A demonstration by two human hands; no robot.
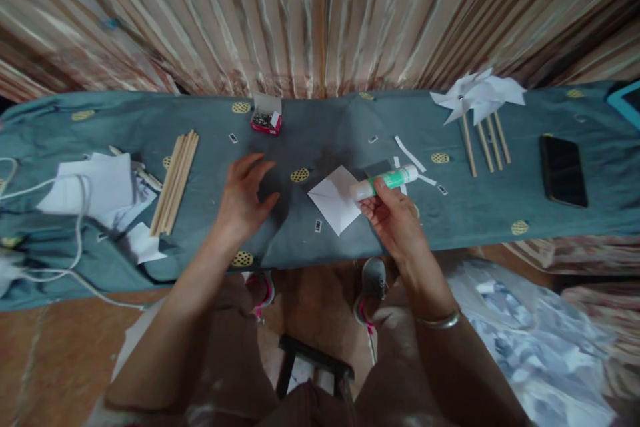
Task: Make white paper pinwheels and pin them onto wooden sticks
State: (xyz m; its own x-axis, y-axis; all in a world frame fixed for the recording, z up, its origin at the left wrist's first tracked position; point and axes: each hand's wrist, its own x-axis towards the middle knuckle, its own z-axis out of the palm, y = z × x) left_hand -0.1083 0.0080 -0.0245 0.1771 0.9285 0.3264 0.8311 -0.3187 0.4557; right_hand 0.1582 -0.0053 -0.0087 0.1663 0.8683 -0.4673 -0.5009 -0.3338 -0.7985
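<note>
My right hand [395, 219] is closed round a green and white glue stick [387, 182], whose white end points left at a folded white paper square [336, 199] lying on the blue-grey cloth [320, 140]. My left hand [243, 197] hovers open with spread fingers over the cloth, left of the paper and apart from it. Near it, to the left, lies a bundle of wooden sticks [175, 180].
A small red box of pins [267, 119] stands at the back. Finished white paper pinwheels on sticks [477, 103] lie at the right, beside a black phone [563, 170]. White paper sheets [95, 190] and a white cable [75, 260] are at the left. Paper strips [410, 155] lie near the glue.
</note>
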